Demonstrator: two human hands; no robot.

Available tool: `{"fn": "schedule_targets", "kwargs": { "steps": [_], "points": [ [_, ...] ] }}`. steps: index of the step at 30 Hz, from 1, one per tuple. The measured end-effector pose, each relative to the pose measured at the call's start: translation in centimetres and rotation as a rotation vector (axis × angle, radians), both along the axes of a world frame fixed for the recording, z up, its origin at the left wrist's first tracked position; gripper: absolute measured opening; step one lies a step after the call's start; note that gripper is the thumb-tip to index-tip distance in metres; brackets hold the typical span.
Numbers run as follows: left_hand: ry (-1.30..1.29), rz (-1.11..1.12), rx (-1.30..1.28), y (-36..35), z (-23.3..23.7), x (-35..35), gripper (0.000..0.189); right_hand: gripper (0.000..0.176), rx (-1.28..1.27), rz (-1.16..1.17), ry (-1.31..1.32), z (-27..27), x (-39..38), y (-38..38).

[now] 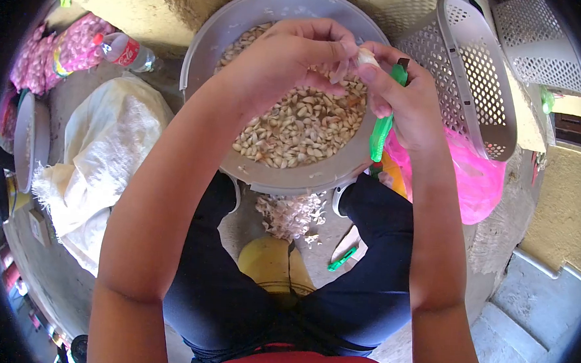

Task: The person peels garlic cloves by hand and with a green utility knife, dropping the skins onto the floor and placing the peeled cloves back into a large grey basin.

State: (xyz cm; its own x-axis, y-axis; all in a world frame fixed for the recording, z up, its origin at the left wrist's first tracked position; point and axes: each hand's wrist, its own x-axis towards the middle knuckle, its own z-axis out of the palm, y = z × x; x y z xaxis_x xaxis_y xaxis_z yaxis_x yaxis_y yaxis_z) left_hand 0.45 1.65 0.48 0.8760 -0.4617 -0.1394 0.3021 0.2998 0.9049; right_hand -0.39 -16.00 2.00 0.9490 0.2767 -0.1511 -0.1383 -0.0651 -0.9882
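**Both hands on one garlic clove, over the right side of the tub**

Counts: 2 hands, 1 garlic clove (368, 57) between them, 2 green utility knives, 1 large grey tub (210, 19), 2 perforated baskets. Loose cloves (299, 133) in the tub's water: dozens, too many to count.

Left hand (304, 51): thumb and forefinger pinched at the clove's left edge, pale skin hanging just below. Right hand (403, 99): thumb and forefinger clamped on the clove, first green knife (382, 137) also held in that palm, handle down. Second green knife (343, 259) on the floor, by the right thigh.

Surface: grey concrete floor (71, 226), heap of peelings (292, 214) below the tub's near rim, yellow container (273, 263) between the thighs. Yellow wall (116, 1) behind the tub, paler blue-grey slabs (520, 318) lower right.

Around, left: white woven sack (112, 129), Coca-Cola bottle (126, 51), pink mesh bags (81, 36), white basin (38, 139). Right: near basket (480, 73) beside the tub, far basket (541, 43) behind it, pink plastic bag (481, 181) below.

Obstructions: left forearm and both hands cover part of the tub; thighs hide some floor; right forearm overlaps the pink plastic bag. Far left edge blurred.
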Motion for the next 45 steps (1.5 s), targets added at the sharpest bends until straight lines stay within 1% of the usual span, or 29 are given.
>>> {"fn": "schedule_targets", "kwargs": {
  "steps": [2,5,8,11,17,20,23,26,29,32,35,38,41,45],
  "points": [
    [0.011,0.027,-0.015,0.4,-0.2,0.3,0.014,0.036,-0.031,0.024,-0.007,0.3,-0.1,0.0],
    [0.034,0.043,-0.114,1.6,-1.0,1.2,0.013,0.035,0.051,0.010,0.024,0.7,-0.3,-0.2],
    [0.008,0.116,-0.074,2.1,-1.3,1.4,0.013,0.034,0.045,-0.007,0.018,0.9,-0.1,-0.4],
    [-0.034,0.100,0.029,2.0,-1.1,1.4,0.013,0.032,0.081,-0.020,0.056,1.0,-0.1,-0.6],
    [0.010,0.155,0.122,1.4,-0.7,1.0,0.016,0.031,-0.077,0.068,-0.009,0.6,0.0,-0.9],
    [-0.099,0.195,0.168,1.2,-0.8,0.9,0.017,0.031,-0.061,0.075,0.013,0.6,0.0,-1.0],
    [-0.179,0.032,0.275,1.5,-0.5,0.9,0.017,0.030,-0.075,0.048,0.006,0.7,0.0,-1.1],
    [-0.198,0.050,0.348,0.6,-0.6,0.3,0.018,0.029,-0.163,0.025,-0.092,0.7,-0.1,-0.9],
    [-0.152,0.069,0.390,0.1,0.3,-0.1,0.022,0.029,-0.253,0.065,-0.248,-0.3,0.2,-1.1],
    [-0.162,0.092,0.427,-0.1,0.3,-0.3,0.027,0.028,-0.369,0.071,-0.366,-0.4,0.2,-1.0],
    [-0.153,0.103,0.409,0.0,0.3,-0.3,0.029,0.028,-0.371,0.051,-0.380,-0.4,0.0,-0.7],
    [-0.094,0.121,0.362,-0.1,0.4,-0.3,0.029,0.027,-0.428,0.032,-0.389,-0.5,0.0,-0.6],
    [-0.074,0.114,0.320,0.0,0.3,-0.3,0.028,0.027,-0.326,0.013,-0.371,-0.8,0.0,-0.5],
    [-0.119,0.122,0.324,0.0,0.3,-0.3,0.025,0.028,-0.319,-0.039,-0.325,-0.9,-0.1,-0.2]
  ]
}}
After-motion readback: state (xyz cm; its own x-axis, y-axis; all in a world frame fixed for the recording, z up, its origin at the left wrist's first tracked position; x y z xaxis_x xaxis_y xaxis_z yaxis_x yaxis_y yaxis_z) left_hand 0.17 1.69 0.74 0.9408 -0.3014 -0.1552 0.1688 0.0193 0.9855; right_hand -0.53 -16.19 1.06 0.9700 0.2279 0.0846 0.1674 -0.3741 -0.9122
